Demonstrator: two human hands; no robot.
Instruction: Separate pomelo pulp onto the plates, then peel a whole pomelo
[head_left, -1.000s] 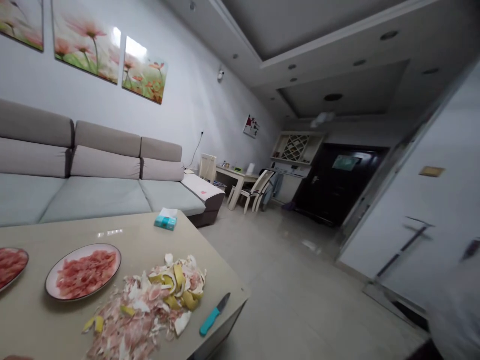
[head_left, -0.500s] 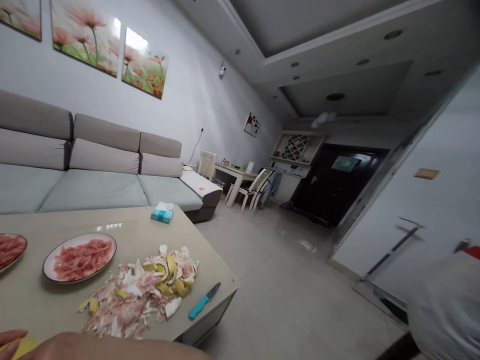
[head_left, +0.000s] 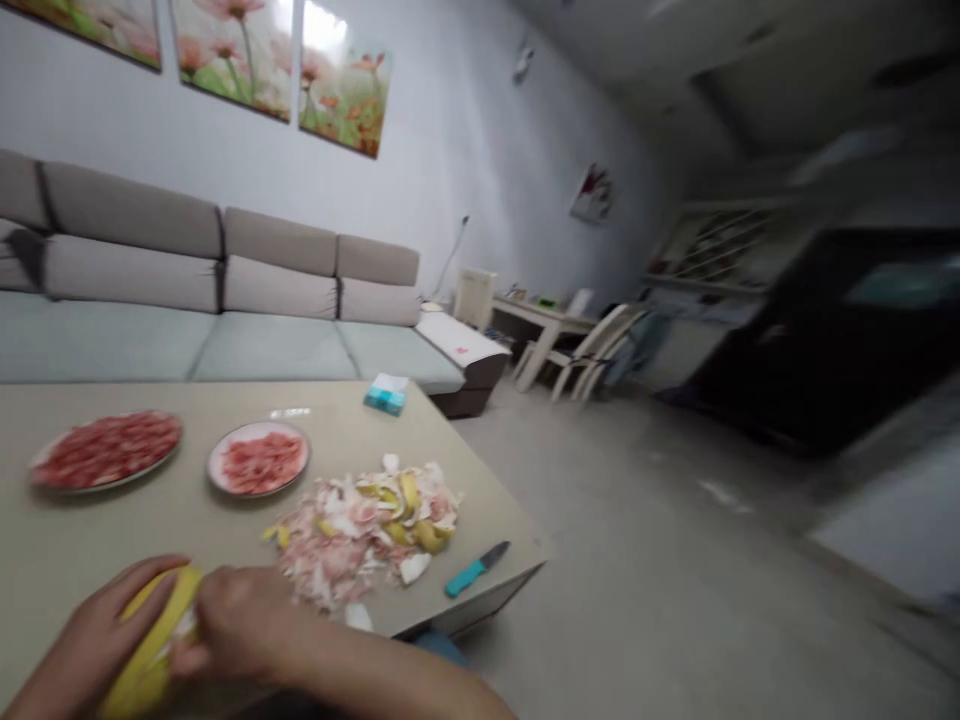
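Yellow fruit (head_left: 144,668), just one, is gripped by left hand (head_left: 97,628) and right hand (head_left: 238,615) at the pale desk's (head_left: 45,550) near side; beyond, one knife (head_left: 466,578), one peel heap (head_left: 352,535), two plates (head_left: 216,468) of pink pieces (head_left: 262,462), one tissue pack (head_left: 385,397), then a grey sofa (head_left: 274,345) under three flower pictures (head_left: 232,50).

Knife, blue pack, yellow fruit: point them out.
Knife (head_left: 472,574): head view, on the teal handle.
Blue pack (head_left: 385,400): head view, on its front side.
Yellow fruit (head_left: 156,634): head view, on its peel.

Left hand (head_left: 97,632) bare; right hand (head_left: 236,615), forearm (head_left: 367,665) bare
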